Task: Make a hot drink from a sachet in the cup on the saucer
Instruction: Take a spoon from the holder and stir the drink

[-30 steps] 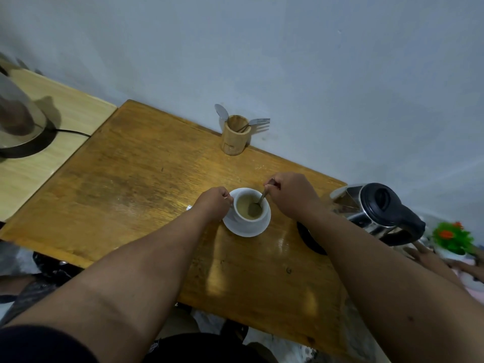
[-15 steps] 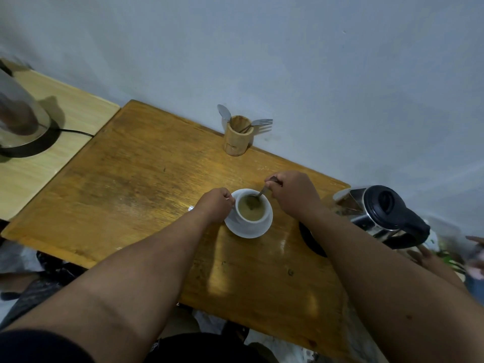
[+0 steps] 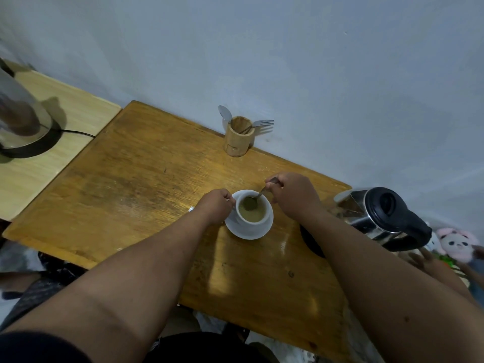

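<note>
Head view (only view avail.): the cup [image 3: 253,213] sits centred on the saucer [image 3: 248,230], approx. mid-table on the wooden table [image 3: 136,184], and is filled near the rim w/ a tan, opaque liquid, so judged status is: sachet contents and water already in, mixing step in hand. The left hand [image 3: 216,206] is clenched against the cup's left side, presumably on the handle; the handle itself is hidden behind the fingers, so exact purchase cannot be confirmed. Purpose of this hold: it braces the cup so that stirring force does not slide it on the saucer or slop liquid over the rim. The right hand [image 3: 292,196] pinches the upper end of the spoon [image 3: 258,198] between thumb and fingers, w/ the bowl end dipped into the liquid at the far side of the cup. The high pinch keeps the fingers clear of hot liquid and gives the wrist room to circle. A small white scrap [image 3: 191,209] shows just beside the left hand; possibly the sachet, too small to tell. The kettle [image 3: 379,218] stands at the table's right edge, spout toward the cup, near the right forearm, i.e. within reach for a top-up but a bump risk on withdrawal. The wooden holder [image 3: 238,139] w/ spare cutlery stands at the back edge against the wall, well apart from the working zone. A second appliance [image 3: 18,121] rests on the adjacent lighter table [image 3: 52,158], not involved.
</note>
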